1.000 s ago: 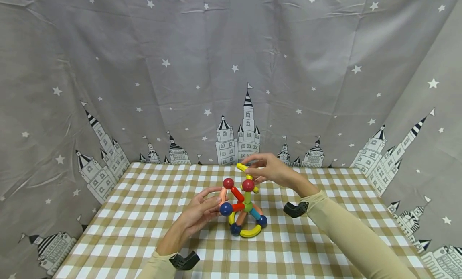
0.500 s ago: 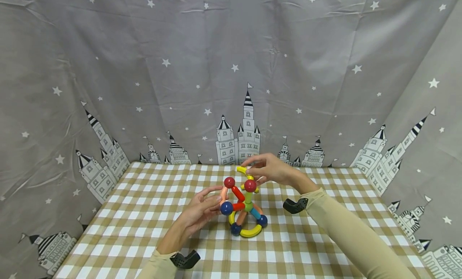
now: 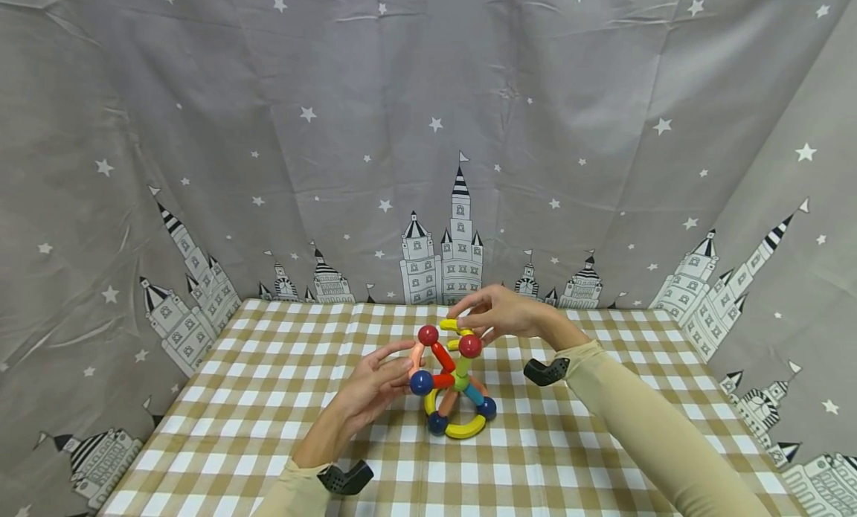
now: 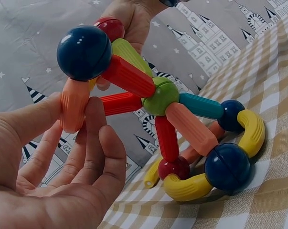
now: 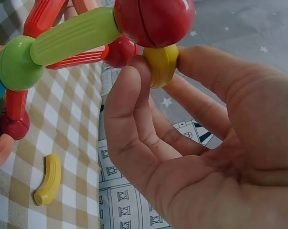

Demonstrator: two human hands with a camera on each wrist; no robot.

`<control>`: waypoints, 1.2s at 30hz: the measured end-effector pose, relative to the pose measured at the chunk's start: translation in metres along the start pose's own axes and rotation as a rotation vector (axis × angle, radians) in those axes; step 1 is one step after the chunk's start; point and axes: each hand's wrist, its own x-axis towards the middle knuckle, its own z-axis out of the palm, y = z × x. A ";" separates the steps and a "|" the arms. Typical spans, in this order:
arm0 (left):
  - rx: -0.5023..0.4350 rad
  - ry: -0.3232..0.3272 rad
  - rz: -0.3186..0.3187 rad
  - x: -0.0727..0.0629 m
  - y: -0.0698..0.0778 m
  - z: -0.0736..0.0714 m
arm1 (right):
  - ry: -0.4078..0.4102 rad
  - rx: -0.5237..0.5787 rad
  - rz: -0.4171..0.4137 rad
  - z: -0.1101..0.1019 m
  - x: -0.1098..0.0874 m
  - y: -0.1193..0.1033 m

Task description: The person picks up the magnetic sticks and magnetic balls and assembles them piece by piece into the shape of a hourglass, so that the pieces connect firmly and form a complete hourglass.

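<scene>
A magnetic ball-and-rod structure stands on the checked cloth, its green ball (image 4: pixel 160 97) joining several rods in the middle. Its base is a ring of yellow curved rods, peach rods and dark blue and red balls. My left hand (image 3: pixel 364 390) pinches a short peach rod (image 4: pixel 73 107) under the upper blue ball (image 4: pixel 84 52). My right hand (image 3: pixel 505 312) pinches a yellow curved rod (image 5: pixel 160 64) between thumb and fingers, its end right at the red ball (image 5: pixel 153 19) on the light green rod (image 5: pixel 77 36). A second red ball (image 3: pixel 428 335) tops a red rod.
Behind the structure a loose yellow curved rod (image 5: pixel 49 179) lies on the checked tablecloth (image 3: pixel 268 368). A grey curtain (image 3: pixel 428 130) printed with stars and castles rises along the table's back and sides.
The red ball by my right hand has shifted slightly right, and the yellow rod held there has tipped and come lower. The structure's top leans a little rightward; the base stays put.
</scene>
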 end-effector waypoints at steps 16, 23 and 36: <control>-0.021 -0.038 0.042 0.003 0.001 0.004 | -0.019 0.013 0.041 -0.002 -0.002 0.000; 0.001 -0.019 0.028 0.006 0.001 0.002 | -0.027 0.021 0.037 -0.002 -0.001 0.003; -0.016 -0.023 0.012 0.004 0.003 0.003 | -0.027 0.033 0.024 -0.002 -0.003 0.005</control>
